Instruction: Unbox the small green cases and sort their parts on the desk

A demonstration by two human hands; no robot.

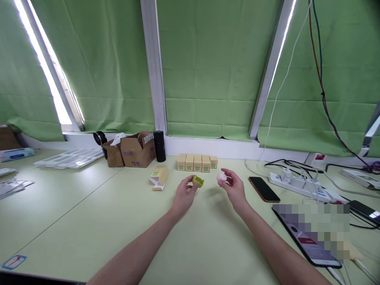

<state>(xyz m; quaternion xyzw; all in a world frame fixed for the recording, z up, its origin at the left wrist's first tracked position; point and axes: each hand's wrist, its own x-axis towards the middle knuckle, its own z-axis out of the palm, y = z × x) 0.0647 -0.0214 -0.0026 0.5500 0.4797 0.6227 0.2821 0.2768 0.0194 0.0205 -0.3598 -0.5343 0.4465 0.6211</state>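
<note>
Between the fingers of my left hand (184, 194) is a small yellow-green cup-shaped piece (198, 181), hollow side showing. My right hand (235, 189) pinches a small rounded whitish-pink piece (221, 178); its exact kind I cannot make out. The two pieces are held apart above the table, a hand's width between them. Just beyond them stands a row of several small tan boxes (194, 163) with green labels. Left of my left hand lies another tan box (159, 177) on its side, its flap open toward me.
Cardboard boxes (138, 150) and a black cylinder (159, 146) stand at the back left, near clear plastic trays (69, 158). On the right lie a phone (264, 189), a tablet (308, 237) and a white power strip (299, 186) with tangled cables.
</note>
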